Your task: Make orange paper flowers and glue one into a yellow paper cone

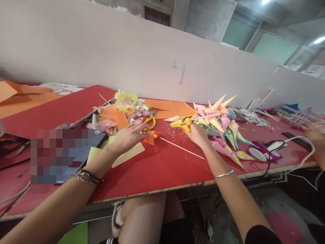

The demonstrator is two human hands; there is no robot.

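My right hand (197, 134) is closed around a yellow hot glue gun (180, 124), whose nozzle points left over the red table. My left hand (128, 137) reaches in with its fingers stretched out and apart. Just beside its fingertips is a small folded orange paper piece (153, 136); whether they touch it is hard to make out. Yellow-handled scissors (152, 123) lie right behind those fingers. Between the hands, a thin pale stick (182, 148) rests on the table, near strands of dried glue.
Pastel paper cones (223, 122) are heaped on the right. Orange paper sheets (167, 109) and scraps lie behind. A tablet-like screen (76, 159) stands left. A white cable (302, 140) loops at right, near another person's blurred hand (316, 142). A white partition (142, 61) borders the back.
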